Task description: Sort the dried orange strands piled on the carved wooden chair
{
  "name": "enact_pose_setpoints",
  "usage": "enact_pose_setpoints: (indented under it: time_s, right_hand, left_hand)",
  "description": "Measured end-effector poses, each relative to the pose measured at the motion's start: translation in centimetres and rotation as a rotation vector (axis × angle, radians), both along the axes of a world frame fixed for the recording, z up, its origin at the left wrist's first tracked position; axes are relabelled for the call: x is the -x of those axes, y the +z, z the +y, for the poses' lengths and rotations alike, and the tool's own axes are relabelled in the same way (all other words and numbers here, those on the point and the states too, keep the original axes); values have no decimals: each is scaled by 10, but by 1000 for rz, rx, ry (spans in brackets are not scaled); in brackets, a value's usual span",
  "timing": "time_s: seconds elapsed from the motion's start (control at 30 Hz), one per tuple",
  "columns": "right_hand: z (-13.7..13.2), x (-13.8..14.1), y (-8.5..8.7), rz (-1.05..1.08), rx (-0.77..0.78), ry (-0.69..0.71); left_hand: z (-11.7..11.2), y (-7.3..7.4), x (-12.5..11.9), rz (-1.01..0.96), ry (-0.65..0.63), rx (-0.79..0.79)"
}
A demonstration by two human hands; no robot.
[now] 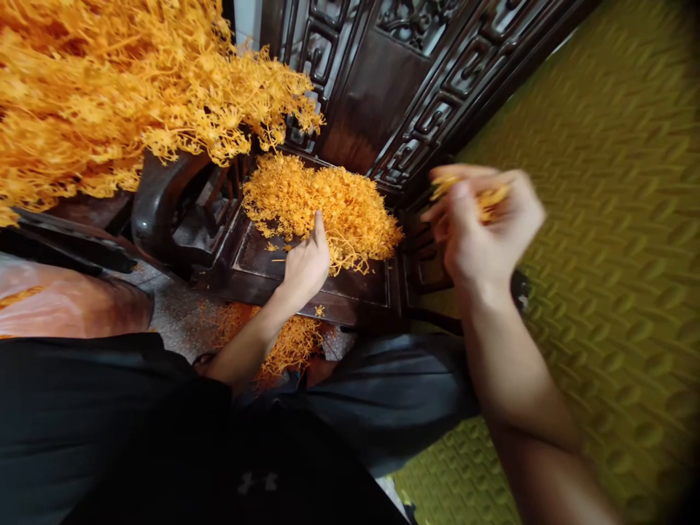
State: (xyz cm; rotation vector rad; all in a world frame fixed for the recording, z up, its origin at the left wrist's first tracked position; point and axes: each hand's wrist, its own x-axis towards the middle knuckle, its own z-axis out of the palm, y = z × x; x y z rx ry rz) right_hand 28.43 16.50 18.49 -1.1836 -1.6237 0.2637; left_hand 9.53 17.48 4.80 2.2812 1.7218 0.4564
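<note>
A heap of small orange plastic flower-like pieces (333, 204) with thin stems lies on a dark wooden chair seat (350, 295). My left hand (307, 259) reaches onto the near side of this heap, its index finger stretched out against the pieces; the other fingers are mostly hidden. To the right, raised above the chair's side, my right hand (486, 226) is closed around several orange plastic flower pieces (489, 203). They poke out between its fingers, slightly blurred.
At upper left a much larger orange mass (109, 95) overhangs the dark curved armrest (164, 208). More pieces (292, 343) lie on the floor below the seat. A carved wooden chair back (377, 87) rises behind. Olive textured matting (617, 292) fills the right. A translucent bag (71, 299) stands left.
</note>
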Motion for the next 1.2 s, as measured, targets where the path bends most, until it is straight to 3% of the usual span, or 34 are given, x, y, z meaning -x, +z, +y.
enact_pose_setpoints:
  time_s: [0.1,0.2,0.33,0.4,0.5,0.57,0.73,0.87,1.03,1.13,1.2]
  right_hand:
    - [-6,9,-7,-133,298,242]
    - [-4,19,-15,-450,407,395]
    - [7,23,-27,-729,495,306]
    - [11,22,-33,-762,546,270]
    - [14,22,-39,-697,616,357]
    - [16,18,-38,-585,593,345]
    - [17,-5,-24,-254,333,17]
    - [6,-11,-9,-167,276,49]
    - [-6,6,-6,-366,297,228]
    - [-5,13,-15,-673,312,387]
    - [-4,15,-23,-908,283,352]
  left_hand:
    - [-4,8,-1,-6,2,-27]
    - [-8,17,-2,-24,5,-46]
    - [-13,22,-4,-72,7,-68]
    - [-15,23,-5,-95,5,-81]
    - [-16,22,-7,-112,-4,-94]
    - [-14,21,-5,-133,9,-68]
    - [-1,12,3,-189,69,22]
    - [1,5,3,-166,37,5]
    - [-4,6,-3,-103,1,-47]
    - [-7,9,-5,-88,-33,-63]
    - [-8,11,-5,-97,-58,-61]
